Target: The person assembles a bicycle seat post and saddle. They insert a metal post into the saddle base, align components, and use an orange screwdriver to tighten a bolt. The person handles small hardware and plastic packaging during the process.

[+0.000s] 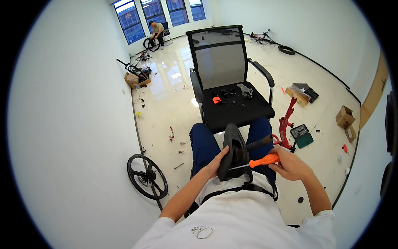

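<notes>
A dark grey bicycle saddle (pixel 226 167) rests in my lap between my thighs, its hollow underside turned up and to the right. My left hand (pixel 215 163) is closed around its left edge. A dark, worn-looking seat post (pixel 259 143) sticks out of the underside toward the right. In my right hand (pixel 290 165) is a screwdriver with an orange handle (pixel 264 160). Its thin shaft points left, and the tip lies at the saddle's lower part; whether it touches a screw I cannot tell.
Ahead stands a black mesh office chair (pixel 222 66) with small parts on its seat. At right are a red bike frame part (pixel 284 126), a green case (pixel 305 140) and a cardboard box (pixel 344 116). A black wheel (pixel 147 176) leans at left. Another person (pixel 157 31) sits far off.
</notes>
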Action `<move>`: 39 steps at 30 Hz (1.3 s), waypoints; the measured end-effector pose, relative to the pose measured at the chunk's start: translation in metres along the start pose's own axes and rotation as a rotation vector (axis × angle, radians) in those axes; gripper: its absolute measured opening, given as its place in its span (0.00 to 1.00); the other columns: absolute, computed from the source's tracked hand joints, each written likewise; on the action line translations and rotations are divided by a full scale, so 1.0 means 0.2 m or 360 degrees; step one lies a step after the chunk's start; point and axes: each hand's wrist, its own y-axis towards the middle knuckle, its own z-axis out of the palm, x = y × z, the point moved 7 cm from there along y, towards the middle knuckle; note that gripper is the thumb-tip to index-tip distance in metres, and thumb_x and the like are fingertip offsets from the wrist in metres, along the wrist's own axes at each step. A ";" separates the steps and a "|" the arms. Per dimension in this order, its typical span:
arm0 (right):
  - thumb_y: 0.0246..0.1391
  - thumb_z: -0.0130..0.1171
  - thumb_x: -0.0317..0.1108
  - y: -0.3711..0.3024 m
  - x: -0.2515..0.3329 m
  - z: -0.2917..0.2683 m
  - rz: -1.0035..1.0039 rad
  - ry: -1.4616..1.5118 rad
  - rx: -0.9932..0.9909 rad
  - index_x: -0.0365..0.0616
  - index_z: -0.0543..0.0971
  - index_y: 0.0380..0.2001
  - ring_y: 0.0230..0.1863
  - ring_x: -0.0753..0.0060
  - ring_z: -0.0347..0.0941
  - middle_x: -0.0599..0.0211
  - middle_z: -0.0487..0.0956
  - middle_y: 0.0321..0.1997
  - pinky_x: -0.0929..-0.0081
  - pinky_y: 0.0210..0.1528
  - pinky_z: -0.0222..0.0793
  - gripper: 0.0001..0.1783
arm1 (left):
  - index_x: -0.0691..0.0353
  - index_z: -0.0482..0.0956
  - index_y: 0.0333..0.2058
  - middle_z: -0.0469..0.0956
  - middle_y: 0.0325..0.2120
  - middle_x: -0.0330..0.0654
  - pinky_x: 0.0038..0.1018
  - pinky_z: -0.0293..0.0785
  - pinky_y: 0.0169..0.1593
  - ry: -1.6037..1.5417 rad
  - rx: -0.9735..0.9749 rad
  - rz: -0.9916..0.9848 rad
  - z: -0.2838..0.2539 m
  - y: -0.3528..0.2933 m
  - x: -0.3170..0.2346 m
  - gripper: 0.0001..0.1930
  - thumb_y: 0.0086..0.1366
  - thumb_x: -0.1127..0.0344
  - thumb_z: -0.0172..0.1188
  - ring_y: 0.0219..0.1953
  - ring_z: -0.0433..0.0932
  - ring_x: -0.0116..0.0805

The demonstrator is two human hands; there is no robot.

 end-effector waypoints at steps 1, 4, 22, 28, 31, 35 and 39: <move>0.60 0.60 0.37 -0.01 -0.02 0.01 0.0038 0.0031 0.0014 0.41 0.67 0.49 0.34 0.48 0.77 0.50 0.79 0.34 0.58 0.38 0.70 0.20 | 0.63 0.70 0.60 0.74 0.54 0.46 0.30 0.69 0.60 0.0161 -0.0032 0.0001 -0.01 -0.03 0.02 0.37 0.68 0.34 0.48 0.54 0.74 0.35; 0.60 0.61 0.37 -0.03 -0.08 0.01 0.0142 0.0039 -0.0020 0.41 0.69 0.49 0.35 0.47 0.76 0.51 0.79 0.35 0.58 0.39 0.70 0.19 | 0.65 0.68 0.60 0.73 0.55 0.46 0.29 0.69 0.58 0.0559 -0.0054 -0.0008 0.00 -0.05 0.00 0.40 0.67 0.32 0.48 0.53 0.73 0.33; 0.46 0.72 0.37 -0.13 0.14 -0.02 -0.0356 -0.0632 -0.0400 0.43 0.76 0.49 0.30 0.61 0.75 0.64 0.76 0.36 0.68 0.30 0.71 0.27 | 0.64 0.76 0.53 0.79 0.45 0.40 0.22 0.74 0.46 0.0412 0.0076 -0.0006 0.02 0.09 0.02 0.29 0.73 0.42 0.45 0.43 0.77 0.24; 0.47 0.72 0.37 0.00 0.08 -0.12 -0.0389 -0.0406 -0.0355 0.42 0.79 0.42 0.37 0.61 0.72 0.65 0.74 0.33 0.65 0.39 0.69 0.20 | 0.67 0.73 0.55 0.78 0.42 0.40 0.23 0.71 0.50 0.0495 0.0373 0.0155 -0.04 0.05 0.03 0.28 0.57 0.62 0.66 0.44 0.75 0.27; 0.46 0.72 0.37 0.04 0.14 -0.17 -0.0458 -0.0542 -0.0315 0.42 0.80 0.41 0.39 0.61 0.70 0.66 0.74 0.32 0.66 0.41 0.68 0.19 | 0.68 0.72 0.55 0.77 0.44 0.41 0.25 0.69 0.53 0.1072 0.0267 0.0194 -0.02 0.05 -0.02 0.31 0.49 0.73 0.64 0.47 0.74 0.30; 0.47 0.72 0.36 0.09 0.15 -0.26 -0.0382 -0.0500 -0.0286 0.43 0.81 0.41 0.40 0.62 0.70 0.66 0.75 0.34 0.65 0.41 0.68 0.18 | 0.66 0.69 0.58 0.76 0.46 0.43 0.26 0.66 0.57 0.1402 0.0215 0.0507 0.12 -0.07 -0.21 0.33 0.50 0.73 0.64 0.50 0.73 0.31; 0.49 0.70 0.34 0.12 0.07 -0.32 -0.0025 -0.0202 -0.0075 0.43 0.81 0.42 0.35 0.63 0.73 0.64 0.78 0.34 0.69 0.41 0.70 0.16 | 0.66 0.70 0.56 0.76 0.44 0.42 0.25 0.66 0.56 0.1322 0.0309 0.0473 0.16 -0.15 -0.28 0.29 0.54 0.71 0.63 0.48 0.73 0.31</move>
